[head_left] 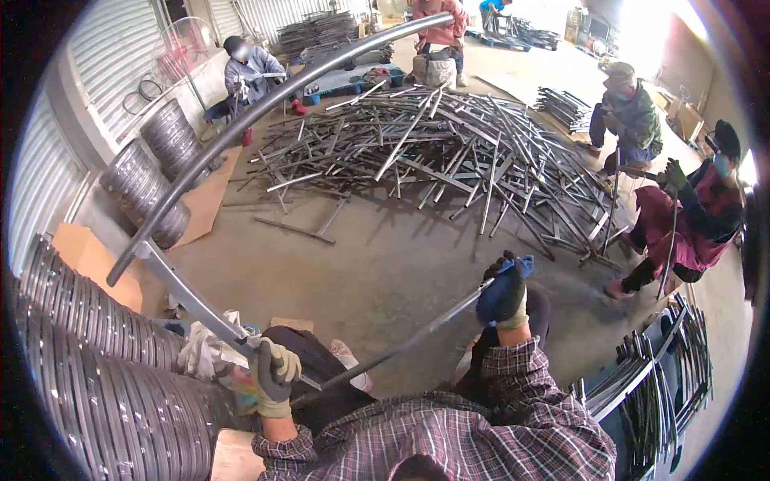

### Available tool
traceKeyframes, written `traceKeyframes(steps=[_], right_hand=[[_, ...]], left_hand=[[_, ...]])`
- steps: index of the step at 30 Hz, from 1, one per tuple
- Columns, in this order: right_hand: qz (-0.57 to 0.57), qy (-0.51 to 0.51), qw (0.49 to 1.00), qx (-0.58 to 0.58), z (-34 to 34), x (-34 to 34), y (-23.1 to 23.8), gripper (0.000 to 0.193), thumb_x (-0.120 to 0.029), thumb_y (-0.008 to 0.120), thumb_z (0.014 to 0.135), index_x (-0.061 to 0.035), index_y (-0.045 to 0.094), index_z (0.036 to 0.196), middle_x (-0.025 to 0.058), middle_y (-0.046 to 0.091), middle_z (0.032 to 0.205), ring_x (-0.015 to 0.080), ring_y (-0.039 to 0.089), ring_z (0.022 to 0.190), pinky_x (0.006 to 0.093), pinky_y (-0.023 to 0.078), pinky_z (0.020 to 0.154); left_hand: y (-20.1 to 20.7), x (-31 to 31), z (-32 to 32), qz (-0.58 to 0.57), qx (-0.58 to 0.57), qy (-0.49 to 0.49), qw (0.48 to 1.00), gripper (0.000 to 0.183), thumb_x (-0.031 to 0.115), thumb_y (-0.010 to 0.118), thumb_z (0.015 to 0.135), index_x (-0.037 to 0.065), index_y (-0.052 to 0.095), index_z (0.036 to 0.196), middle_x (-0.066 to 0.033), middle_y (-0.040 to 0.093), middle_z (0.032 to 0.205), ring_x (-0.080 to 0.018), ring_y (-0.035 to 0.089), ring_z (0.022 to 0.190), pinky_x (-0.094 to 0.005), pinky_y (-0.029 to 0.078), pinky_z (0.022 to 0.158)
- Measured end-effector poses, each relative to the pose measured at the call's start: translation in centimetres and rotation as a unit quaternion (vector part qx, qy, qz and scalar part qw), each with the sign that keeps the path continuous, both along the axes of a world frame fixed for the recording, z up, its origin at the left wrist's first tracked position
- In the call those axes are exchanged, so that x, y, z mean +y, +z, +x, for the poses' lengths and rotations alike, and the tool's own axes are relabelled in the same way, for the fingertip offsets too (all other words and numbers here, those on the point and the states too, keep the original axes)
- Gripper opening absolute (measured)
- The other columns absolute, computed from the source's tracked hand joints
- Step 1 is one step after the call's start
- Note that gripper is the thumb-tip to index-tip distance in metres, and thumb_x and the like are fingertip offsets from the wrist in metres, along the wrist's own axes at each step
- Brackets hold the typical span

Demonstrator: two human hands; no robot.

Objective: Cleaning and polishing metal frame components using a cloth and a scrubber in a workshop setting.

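Plainly, left hand [275, 375] grips frame [186, 295] (right [503, 295] touching).

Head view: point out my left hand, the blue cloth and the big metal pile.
Left hand [277, 372]: head view, middle of the gloved hand.
Blue cloth [526, 265]: head view, its bright upper end.
Metal pile [449, 152]: head view, middle of the heap.

No text, label, brand, number or sign could be read. The wrapped black bundles [104, 393] at lower left and the metal heap [449, 156] at upper centre showed no legible marking.
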State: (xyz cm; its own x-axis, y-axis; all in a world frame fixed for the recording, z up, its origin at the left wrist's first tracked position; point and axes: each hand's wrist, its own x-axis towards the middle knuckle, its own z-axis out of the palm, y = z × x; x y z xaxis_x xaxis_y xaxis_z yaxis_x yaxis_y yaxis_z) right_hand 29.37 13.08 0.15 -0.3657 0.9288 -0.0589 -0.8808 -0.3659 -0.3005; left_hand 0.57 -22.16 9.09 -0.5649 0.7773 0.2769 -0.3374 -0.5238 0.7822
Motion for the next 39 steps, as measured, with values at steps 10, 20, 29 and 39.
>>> traceKeyframes(steps=[10, 20, 29, 39], right_hand=[[0.131, -0.224, 0.880, -0.397, 0.7, 1.2, 1.9, 0.028, -0.027, 0.068, 0.088, -0.0032, 0.063, 0.102, 0.0050, 0.064, 0.084, 0.0157, 0.062, 0.076, 0.0289, 0.049, 0.070], [0.076, 0.161, 0.984, 0.026, 3.8, 0.7, 3.5, 0.029, -0.037, 0.055, 0.096, -0.0148, 0.050, 0.079, 0.0020, 0.051, 0.069, 0.0213, 0.054, 0.068, 0.0360, 0.048, 0.069], [0.023, 0.152, 0.980, -0.128, 5.7, 1.4, 3.0, 0.015, -0.022, 0.059, 0.092, -0.0076, 0.060, 0.098, 0.0043, 0.057, 0.079, 0.0194, 0.056, 0.071, 0.0327, 0.048, 0.069], [0.118, -0.160, 0.920, -0.339, 3.9, 2.7, 3.9, 0.019, -0.021, 0.068, 0.086, -0.0079, 0.063, 0.098, -0.0004, 0.056, 0.084, 0.0126, 0.057, 0.070, 0.0290, 0.049, 0.060]], left_hand=[[2.6, 1.2, 0.0, 0.032, 0.069, -0.039, 0.996, 0.028, 0.021, 0.049, 0.101, 0.007, 0.046, 0.076, -0.0021, 0.040, 0.052, -0.0162, 0.037, 0.038, -0.0319, 0.034, 0.040], [5.0, -0.7, -2.6, 0.078, 0.098, -0.030, 0.992, 0.036, 0.027, 0.055, 0.098, 0.008, 0.049, 0.068, 0.0008, 0.041, 0.046, -0.0112, 0.037, 0.034, -0.0279, 0.033, 0.035], [5.6, -1.2, -3.3, 0.111, 0.195, -0.030, 0.974, 0.031, 0.025, 0.045, 0.103, 0.007, 0.048, 0.078, 0.0006, 0.042, 0.046, -0.0109, 0.039, 0.031, -0.0257, 0.038, 0.034], [6.4, 0.1, 1.6, 0.012, 0.088, 0.099, 0.991, 0.030, 0.025, 0.044, 0.103, 0.009, 0.048, 0.078, 0.0029, 0.038, 0.048, -0.0103, 0.034, 0.034, -0.0264, 0.033, 0.036]])
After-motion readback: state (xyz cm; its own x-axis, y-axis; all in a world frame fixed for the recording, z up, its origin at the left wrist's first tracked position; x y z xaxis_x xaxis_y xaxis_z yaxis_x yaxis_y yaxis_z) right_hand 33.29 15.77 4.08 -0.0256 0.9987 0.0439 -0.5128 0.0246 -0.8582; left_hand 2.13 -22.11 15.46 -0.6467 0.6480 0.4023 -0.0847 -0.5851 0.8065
